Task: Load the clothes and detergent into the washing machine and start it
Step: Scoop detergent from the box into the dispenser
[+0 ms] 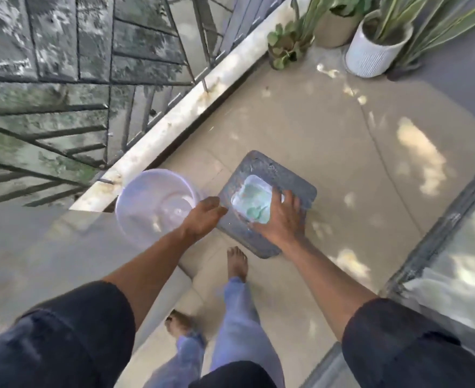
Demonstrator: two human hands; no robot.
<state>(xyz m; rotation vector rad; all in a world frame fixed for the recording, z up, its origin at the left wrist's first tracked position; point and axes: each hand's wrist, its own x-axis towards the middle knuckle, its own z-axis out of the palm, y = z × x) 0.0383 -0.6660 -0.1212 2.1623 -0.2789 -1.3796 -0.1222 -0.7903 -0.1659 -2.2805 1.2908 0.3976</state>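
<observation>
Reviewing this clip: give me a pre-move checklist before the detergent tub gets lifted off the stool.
1. Right hand on the detergent tub: ok, fingers on its near edge.
2. Tub open: ok, pale green contents and a scoop show.
3. Tub seated on the grey stool: ok.
4. Left hand holding the white bucket: cannot tell; it overlaps the rim.
5. Bucket empty: ok.
6. Washing machine in view: not ok.

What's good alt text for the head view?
A person's right hand grips a small tub of pale green detergent on a grey stool, left hand at a white bucket, on a balcony with potted plants.
</observation>
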